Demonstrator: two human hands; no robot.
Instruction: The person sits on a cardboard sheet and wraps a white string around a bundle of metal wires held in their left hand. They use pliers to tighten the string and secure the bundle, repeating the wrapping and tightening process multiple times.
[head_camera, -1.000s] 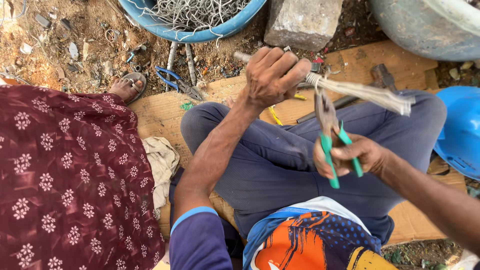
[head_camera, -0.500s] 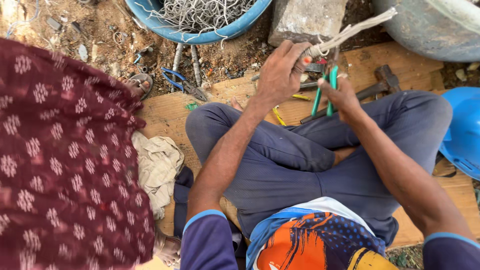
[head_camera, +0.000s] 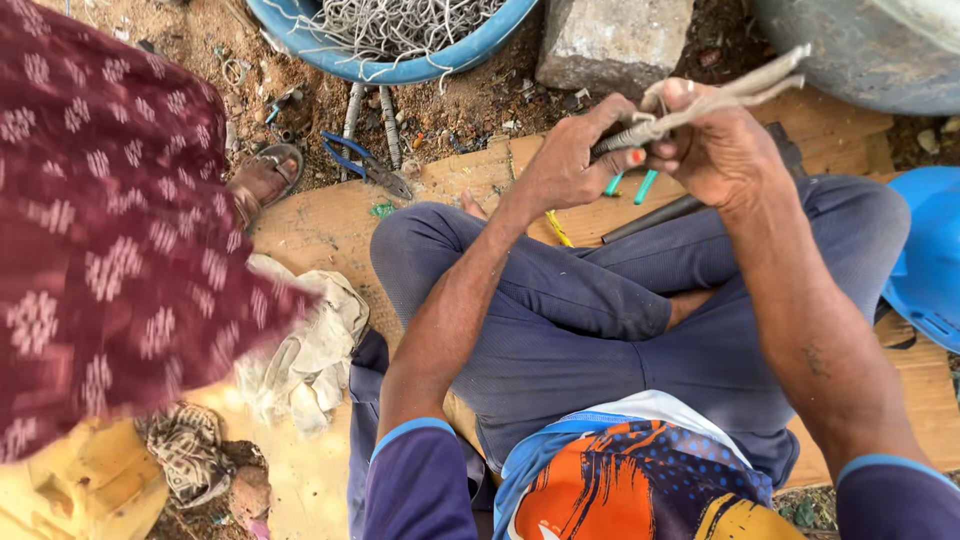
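Both hands meet above the crossed legs, over the board's far edge: left hand (head_camera: 565, 165) and right hand (head_camera: 715, 150) pinch the wire bundle (head_camera: 700, 105), whose long axis runs up-right past the right hand, green-handled pliers (head_camera: 630, 185) beneath.

My fingers (head_camera: 600, 125) pinch a bundle of dull grey metal wires (head_camera: 700, 105), matt and slightly rough. Beside the bundle, the pliers' handles (head_camera: 630, 185) show smooth turquoise plastic. Beneath the bundle lies a raw, unfinished wooden board (head_camera: 330, 225); beyond it, a coarse stone block (head_camera: 610, 40) and a glossy blue plastic tub (head_camera: 400, 65).
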